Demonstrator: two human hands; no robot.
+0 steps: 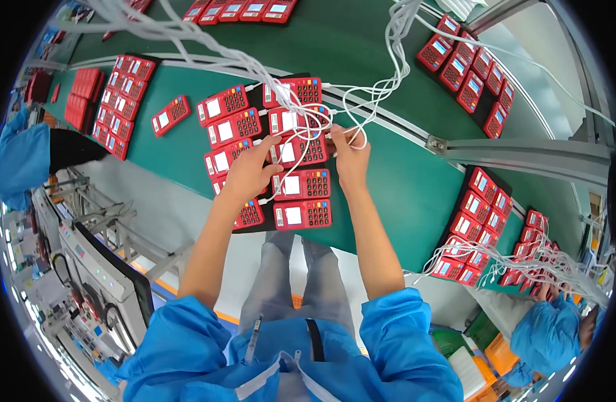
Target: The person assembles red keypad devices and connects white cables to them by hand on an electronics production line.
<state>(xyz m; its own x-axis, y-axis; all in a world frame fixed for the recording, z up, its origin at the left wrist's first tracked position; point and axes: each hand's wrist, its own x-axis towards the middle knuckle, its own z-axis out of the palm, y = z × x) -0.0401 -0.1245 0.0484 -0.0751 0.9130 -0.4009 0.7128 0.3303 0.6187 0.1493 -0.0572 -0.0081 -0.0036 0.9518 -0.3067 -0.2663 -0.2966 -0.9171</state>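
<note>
Two columns of red card payment terminals (pixel 305 184) with white label-like screens and dark keypads lie in front of me on a black tray (pixel 253 228). My right hand (pixel 351 157) is closed in a pinch on a white cable (pixel 359 137), beside the right edge of a terminal in the right column. The plug's tip is hidden by my fingers. My left hand (pixel 248 173) reaches over the left column, thumb and forefinger apart, fingertips at the left edge of a right-column terminal (pixel 300 151). Several white cables run from above into the terminals.
A single red terminal (pixel 170 115) lies left of the tray on the green bench (pixel 180 164). More terminals in rows (pixel 122 104) stand left, and others (pixel 472 224) right. A metal post (pixel 529 159) crosses at right. A co-worker in blue (pixel 546 331) is at lower right, another person (pixel 23 157) at left.
</note>
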